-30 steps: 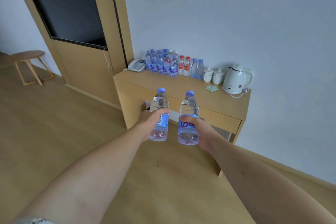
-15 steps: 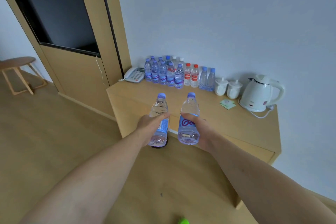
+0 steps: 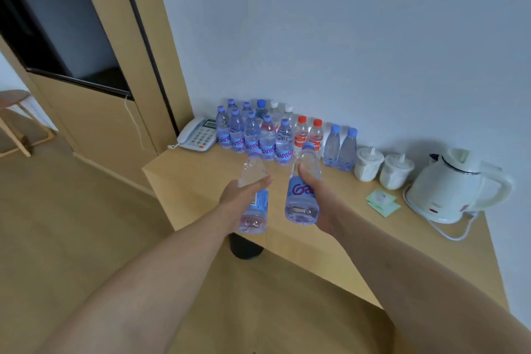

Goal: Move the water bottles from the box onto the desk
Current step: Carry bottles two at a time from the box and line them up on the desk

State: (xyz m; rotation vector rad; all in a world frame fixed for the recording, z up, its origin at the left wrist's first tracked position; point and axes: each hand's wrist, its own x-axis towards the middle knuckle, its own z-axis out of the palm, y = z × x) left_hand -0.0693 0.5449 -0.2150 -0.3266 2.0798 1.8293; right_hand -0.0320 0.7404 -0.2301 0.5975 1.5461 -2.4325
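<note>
Closing in: worktop larger now, frame centre. Your left hand grips one clear blue-labelled plastic bottle, right hand another, both held above its near edge. Set-down next, likely.

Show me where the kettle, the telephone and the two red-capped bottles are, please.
white electric kettle [image 3: 448, 190]: head view, on its body.
white telephone [image 3: 199, 135]: head view, on its keypad.
red-capped bottles [image 3: 301, 135]: head view, on the left one's label.

Hotel room: desk with telephone, kettle, cups.
</note>
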